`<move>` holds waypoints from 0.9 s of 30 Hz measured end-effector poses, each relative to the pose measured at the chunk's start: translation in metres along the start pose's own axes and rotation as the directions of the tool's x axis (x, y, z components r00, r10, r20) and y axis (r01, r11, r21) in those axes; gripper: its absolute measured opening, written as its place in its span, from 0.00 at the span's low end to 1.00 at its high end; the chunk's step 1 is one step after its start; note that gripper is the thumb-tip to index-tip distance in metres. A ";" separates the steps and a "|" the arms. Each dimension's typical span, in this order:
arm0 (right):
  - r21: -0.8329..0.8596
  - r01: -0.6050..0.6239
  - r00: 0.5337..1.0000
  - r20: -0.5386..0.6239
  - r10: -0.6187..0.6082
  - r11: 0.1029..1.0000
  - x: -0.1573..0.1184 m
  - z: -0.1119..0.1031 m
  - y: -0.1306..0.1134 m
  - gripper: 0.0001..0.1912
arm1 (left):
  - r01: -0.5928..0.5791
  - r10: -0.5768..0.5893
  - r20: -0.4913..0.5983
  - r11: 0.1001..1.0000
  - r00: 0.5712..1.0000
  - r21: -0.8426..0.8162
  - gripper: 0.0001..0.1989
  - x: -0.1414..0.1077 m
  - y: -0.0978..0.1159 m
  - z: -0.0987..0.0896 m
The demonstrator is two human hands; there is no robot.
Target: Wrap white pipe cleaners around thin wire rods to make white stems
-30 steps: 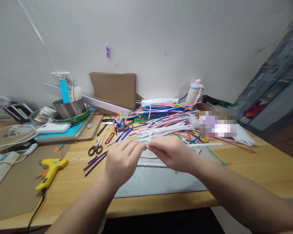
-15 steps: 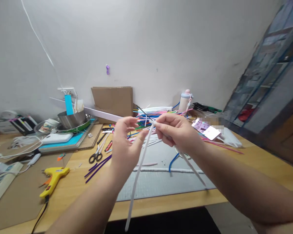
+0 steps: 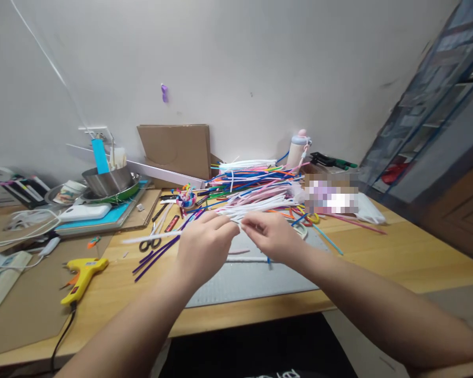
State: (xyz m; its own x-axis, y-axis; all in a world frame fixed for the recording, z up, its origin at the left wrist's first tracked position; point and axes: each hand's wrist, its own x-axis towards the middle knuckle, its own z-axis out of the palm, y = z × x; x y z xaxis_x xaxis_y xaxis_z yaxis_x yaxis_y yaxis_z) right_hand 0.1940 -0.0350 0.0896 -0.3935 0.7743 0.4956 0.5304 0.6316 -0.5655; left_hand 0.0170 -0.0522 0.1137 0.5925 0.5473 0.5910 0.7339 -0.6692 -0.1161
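My left hand (image 3: 207, 244) is closed around a white pipe cleaner (image 3: 152, 238), whose blurred length sticks out to the left past the scissors (image 3: 150, 243). Close beside it, my right hand (image 3: 274, 236) pinches with thumb and forefinger, fingertips almost meeting the left ones. The bit of pipe cleaner between the fingertips is mostly hidden. Both hands hover over a grey mat (image 3: 256, 286), where another white pipe cleaner (image 3: 248, 259) lies. Right behind the hands, bundles of white pipe cleaners (image 3: 271, 202) and coloured pipe cleaners (image 3: 256, 178) are spread out.
A yellow glue gun (image 3: 82, 275) lies at left, its cord running off the table's front edge. Purple pipe cleaners (image 3: 157, 260) are near my left wrist. A metal bowl (image 3: 108, 181), cardboard (image 3: 175, 149) and a bottle (image 3: 297, 152) stand at the back.
My left hand, open before, has closed on the white pipe cleaner, which has swung from hanging down to pointing left. Both hands are lower on the fingertips' side and closer together.
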 end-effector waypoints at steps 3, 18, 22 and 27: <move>-0.232 0.154 0.985 0.111 -0.131 0.960 -0.010 0.000 -0.002 0.08 | -0.177 0.178 0.110 0.984 0.978 -0.014 0.11 0.006 -0.010 -0.011; 0.366 -0.037 0.999 0.019 0.032 0.930 -0.026 -0.004 -0.021 0.08 | 0.022 -0.131 -0.170 0.848 0.977 -0.530 0.07 -0.024 0.008 0.028; 0.200 -0.041 0.995 -0.079 0.058 0.979 -0.028 0.004 -0.020 0.07 | 0.138 -0.231 -0.243 0.928 0.942 -0.347 0.05 -0.034 0.030 0.027; -0.145 0.106 0.985 -0.119 -0.124 0.984 -0.033 0.005 -0.018 0.08 | 0.110 -0.139 -0.274 0.987 0.952 -0.117 0.05 -0.038 0.034 0.013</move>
State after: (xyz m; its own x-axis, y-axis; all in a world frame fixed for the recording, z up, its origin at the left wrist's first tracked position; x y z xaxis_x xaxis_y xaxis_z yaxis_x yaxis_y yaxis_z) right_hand 0.1936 -0.0718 0.0800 -0.3639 0.6800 0.6365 0.5889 0.6974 -0.4083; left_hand 0.0243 -0.0893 0.0772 0.3712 0.4764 0.7970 0.7509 -0.6589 0.0441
